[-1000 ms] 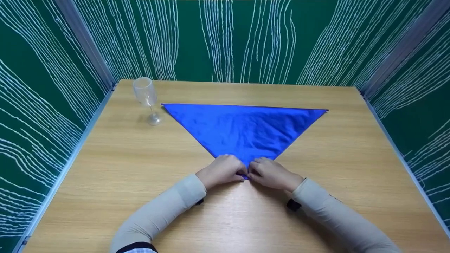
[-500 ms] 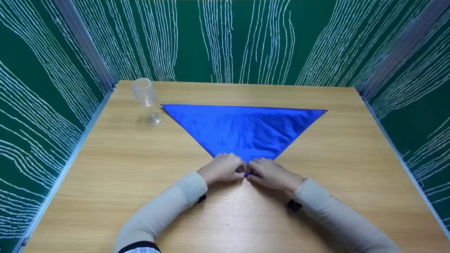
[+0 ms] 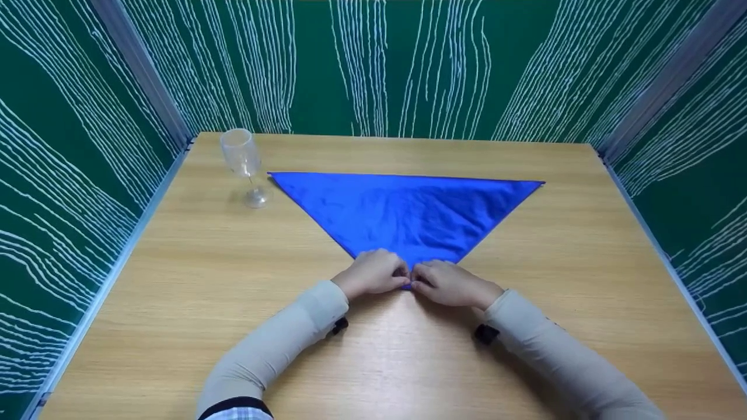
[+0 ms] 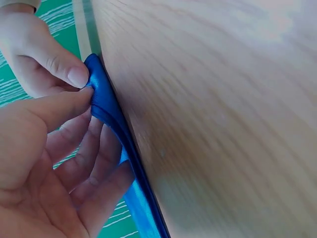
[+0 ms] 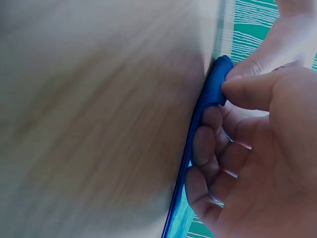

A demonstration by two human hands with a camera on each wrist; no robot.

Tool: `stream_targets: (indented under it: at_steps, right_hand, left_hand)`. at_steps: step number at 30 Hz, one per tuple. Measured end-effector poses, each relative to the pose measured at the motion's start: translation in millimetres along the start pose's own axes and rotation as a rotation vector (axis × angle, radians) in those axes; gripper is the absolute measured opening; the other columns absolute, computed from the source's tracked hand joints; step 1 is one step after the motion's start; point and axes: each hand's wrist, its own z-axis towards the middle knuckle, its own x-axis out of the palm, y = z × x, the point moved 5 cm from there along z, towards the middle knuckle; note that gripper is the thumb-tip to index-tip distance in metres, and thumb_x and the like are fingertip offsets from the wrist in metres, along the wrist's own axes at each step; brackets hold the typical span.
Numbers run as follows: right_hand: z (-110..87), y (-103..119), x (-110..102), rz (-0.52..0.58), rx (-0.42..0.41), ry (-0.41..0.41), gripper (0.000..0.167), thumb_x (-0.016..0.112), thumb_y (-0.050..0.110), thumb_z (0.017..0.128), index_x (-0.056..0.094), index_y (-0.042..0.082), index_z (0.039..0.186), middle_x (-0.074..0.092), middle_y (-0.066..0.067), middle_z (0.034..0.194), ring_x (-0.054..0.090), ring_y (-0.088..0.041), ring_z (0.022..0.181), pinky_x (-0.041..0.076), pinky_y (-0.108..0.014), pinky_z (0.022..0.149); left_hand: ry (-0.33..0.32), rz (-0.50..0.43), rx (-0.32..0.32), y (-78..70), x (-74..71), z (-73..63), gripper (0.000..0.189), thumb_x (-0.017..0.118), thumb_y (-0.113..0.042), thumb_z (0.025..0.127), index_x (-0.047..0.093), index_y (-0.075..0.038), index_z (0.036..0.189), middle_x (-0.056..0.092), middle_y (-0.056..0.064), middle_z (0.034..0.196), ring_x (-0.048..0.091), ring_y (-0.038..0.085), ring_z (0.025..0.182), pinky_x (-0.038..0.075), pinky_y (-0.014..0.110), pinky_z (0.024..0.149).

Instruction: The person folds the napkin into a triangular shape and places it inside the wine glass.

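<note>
A blue cloth (image 3: 402,213), folded into a triangle, lies on the wooden table with its long edge away from me and its point toward me. At that near point my left hand (image 3: 376,272) pinches the cloth's tip between thumb and curled fingers. Close beside it, nearly touching, my right hand (image 3: 452,283) pinches the same tip. In the left wrist view a small rolled fold of the cloth (image 4: 103,91) shows at the thumb. The right wrist view shows that rolled blue end (image 5: 215,84) under my right thumb.
A clear stemmed glass (image 3: 242,157) stands upright at the back left, near the cloth's left corner. The wooden table (image 3: 373,361) is bounded by green walls (image 3: 315,70) with white line patterns on the back and both sides.
Both hands have crept slightly away from me, the left more visibly, and the cloth's near tip has rolled a little further from me. The glass and the far edge stay put.
</note>
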Motion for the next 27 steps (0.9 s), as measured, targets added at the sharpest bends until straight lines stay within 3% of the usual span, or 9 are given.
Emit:
stream_targets:
  at_steps: [8,13,20,27]
  right_hand:
    - [1.8,-9.3,0.0,0.126,0.116,0.021,0.004,0.056,0.01,0.1,0.056,0.008,0.096,0.057,0.003,0.086,0.055,-0.016,0.08,0.048,-0.037,0.073]
    - [2.6,-13.2,0.4,0.154,0.096,-0.013,0.004,0.058,0.005,0.098,0.057,0.006,0.094,0.056,0.002,0.085,0.055,-0.016,0.081,0.048,-0.036,0.073]
    - [5.1,-16.7,0.8,0.185,0.09,-0.003,0.007,0.057,0.002,0.096,0.058,0.008,0.092,0.056,0.003,0.084,0.055,-0.015,0.081,0.048,-0.034,0.072]
    - [6.6,-16.1,0.8,0.208,0.091,0.03,0.006,0.057,0.002,0.096,0.058,0.006,0.092,0.058,0.002,0.084,0.055,-0.014,0.079,0.047,-0.032,0.07]
  left_hand:
    - [-0.034,-0.041,-0.061,5.8,-0.6,5.2,0.014,0.071,-0.037,0.093,0.076,-0.024,0.094,0.07,-0.013,0.089,0.065,0.009,0.088,0.053,0.038,0.078]
    - [-0.043,-0.03,-0.059,7.3,0.3,7.1,0.01,0.07,-0.031,0.092,0.077,-0.024,0.088,0.068,-0.015,0.082,0.063,0.008,0.083,0.053,0.038,0.073]
    - [-0.055,-0.027,-0.014,6.6,-1.9,5.8,0.009,0.071,-0.027,0.09,0.078,-0.024,0.086,0.067,-0.015,0.08,0.062,0.007,0.081,0.053,0.034,0.071]
    - [-0.065,-0.093,0.098,2.9,-3.5,-2.1,0.01,0.073,-0.017,0.09,0.081,-0.017,0.095,0.074,-0.009,0.091,0.066,0.008,0.088,0.053,0.025,0.079]
